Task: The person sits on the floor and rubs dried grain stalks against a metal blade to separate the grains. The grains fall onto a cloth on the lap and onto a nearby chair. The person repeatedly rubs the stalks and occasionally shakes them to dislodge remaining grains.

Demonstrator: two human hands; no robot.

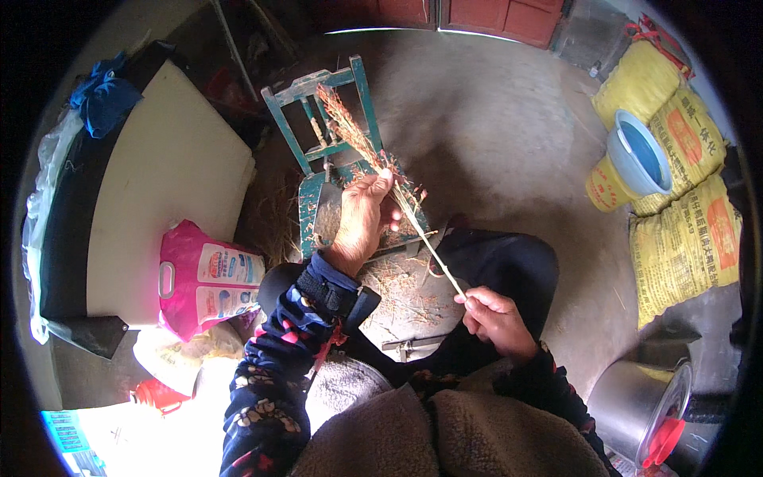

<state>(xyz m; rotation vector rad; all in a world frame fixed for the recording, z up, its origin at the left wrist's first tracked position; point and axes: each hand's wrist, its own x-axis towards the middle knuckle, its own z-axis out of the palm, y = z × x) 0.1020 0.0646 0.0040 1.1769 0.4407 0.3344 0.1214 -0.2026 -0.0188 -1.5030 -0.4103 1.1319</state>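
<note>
A dried sorghum-like stalk [440, 260] slants across the view, with its reddish seed head [344, 120] at the upper end over a chair back. My left hand [371, 206] grips it just below the seed head. Lower right, my right hand [495, 319] pinches the bare end of the same stalk. Under my left hand stands a worn green wooden chair [308, 206] with chaff on its seat. A wide metal blade [327, 211] lies on that seat, partly hidden by my left hand. Bits of straw and husk litter the floor [411, 292] between my knees.
To the left are a pale board [161, 173] and a pink plastic bag [182, 262]. Yellow printed sacks [685, 244] are stacked along the right, beside a blue basin [641, 152]. A steel pot [620, 387] stands at lower right. Red doors [501, 18] close the far side.
</note>
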